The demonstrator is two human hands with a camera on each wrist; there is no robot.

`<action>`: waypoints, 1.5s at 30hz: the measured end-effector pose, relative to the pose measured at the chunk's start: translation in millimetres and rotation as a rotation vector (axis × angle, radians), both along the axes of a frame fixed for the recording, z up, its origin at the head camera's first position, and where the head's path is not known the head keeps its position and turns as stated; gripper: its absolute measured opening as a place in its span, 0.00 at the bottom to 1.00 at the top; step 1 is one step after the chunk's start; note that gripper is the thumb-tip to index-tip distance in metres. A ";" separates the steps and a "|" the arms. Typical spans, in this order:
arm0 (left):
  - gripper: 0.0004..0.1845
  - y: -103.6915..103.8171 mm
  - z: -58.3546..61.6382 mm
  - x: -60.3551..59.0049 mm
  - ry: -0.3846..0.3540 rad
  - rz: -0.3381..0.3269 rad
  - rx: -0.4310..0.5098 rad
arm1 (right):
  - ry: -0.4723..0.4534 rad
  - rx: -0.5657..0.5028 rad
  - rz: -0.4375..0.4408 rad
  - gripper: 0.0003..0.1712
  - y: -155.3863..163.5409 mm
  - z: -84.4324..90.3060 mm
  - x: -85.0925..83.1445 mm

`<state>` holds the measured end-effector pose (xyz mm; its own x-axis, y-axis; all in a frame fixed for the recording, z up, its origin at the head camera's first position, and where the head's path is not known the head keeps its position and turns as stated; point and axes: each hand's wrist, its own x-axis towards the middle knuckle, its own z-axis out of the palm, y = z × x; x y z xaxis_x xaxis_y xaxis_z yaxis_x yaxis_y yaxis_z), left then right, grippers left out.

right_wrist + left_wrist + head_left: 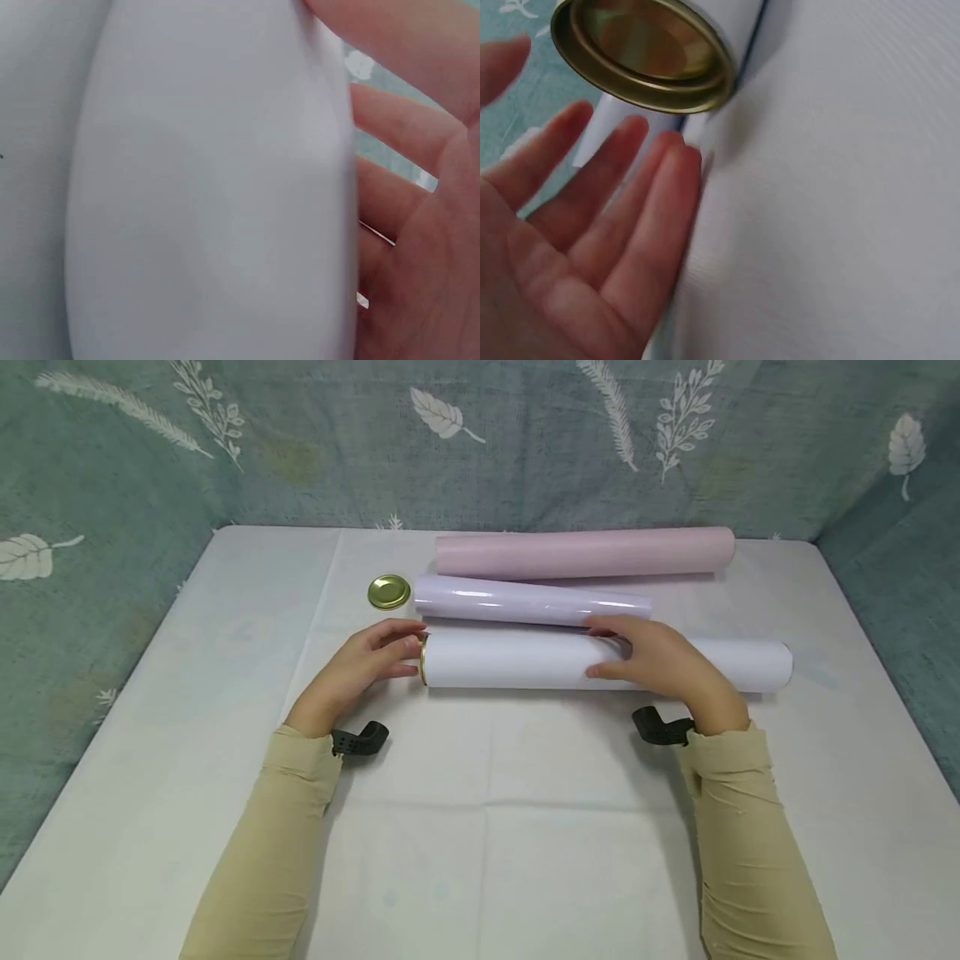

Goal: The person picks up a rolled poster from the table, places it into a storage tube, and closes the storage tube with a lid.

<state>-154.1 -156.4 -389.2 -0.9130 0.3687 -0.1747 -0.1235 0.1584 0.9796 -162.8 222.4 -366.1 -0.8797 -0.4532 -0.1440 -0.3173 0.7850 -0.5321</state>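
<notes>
A white cardboard-like tube (510, 662) lies crosswise on the table, a gold metal cap (649, 52) fitted at its left end. My right hand (663, 664) grips the tube right of its middle, thumb at the near side and fingers over the far side. In the right wrist view, the tube's smooth wall (210, 187) fills the centre beside the curved fingers. Just off the capped end is my left hand (360, 662), its fingers extended and spread towards the gold rim. The left wrist view shows nothing in that palm (562, 292).
Behind the white tube lie a shiny lavender roll (525, 599) and, farther back, a pink roll (585, 553). A loose gold lid (388, 592) rests left of the lavender roll. White cloth (480, 860) covers the table; a green leaf-patterned curtain (510, 460) surrounds its back and sides.
</notes>
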 end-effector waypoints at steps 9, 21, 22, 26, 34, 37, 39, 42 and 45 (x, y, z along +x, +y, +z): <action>0.22 8.1 19.3 -13.6 0.014 0.277 0.090 | 0.007 -0.093 -0.036 0.35 7.0 0.6 -0.7; 0.19 -5.8 8.3 -36.5 -0.032 0.520 0.468 | -0.003 -0.163 -0.050 0.31 -1.1 -8.2 -0.7; 0.19 -5.2 7.0 -37.3 -0.037 0.523 0.469 | -0.008 -0.164 -0.049 0.31 -1.5 -8.5 -0.9; 0.20 2.0 2.1 -41.5 -0.063 0.528 0.450 | 0.000 -0.165 -0.060 0.30 0.2 -7.2 -0.3; 0.28 16.8 -6.2 -47.1 -0.030 0.522 0.197 | 0.046 -0.182 -0.044 0.29 -4.2 2.9 2.6; 0.27 22.1 -11.3 -46.5 -0.034 0.454 0.034 | 0.098 -0.158 -0.018 0.28 -8.6 11.6 1.7; 0.25 24.6 -13.8 -46.0 -0.029 0.405 -0.038 | 0.129 -0.151 -0.003 0.27 -12.5 19.5 -3.3; 0.23 25.8 -14.1 -45.6 -0.010 0.373 -0.107 | 0.146 -0.140 0.030 0.27 -19.8 32.7 -18.2; 0.25 24.9 -10.9 -45.5 -0.001 0.362 -0.173 | 0.115 -0.121 0.043 0.29 -25.0 45.3 -37.0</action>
<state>-199.6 -131.5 -400.2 -0.9784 -0.0114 -0.2065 -0.2020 0.2672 0.9423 -199.7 197.4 -320.9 -0.8668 -0.4985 0.0140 -0.4131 0.7020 -0.5802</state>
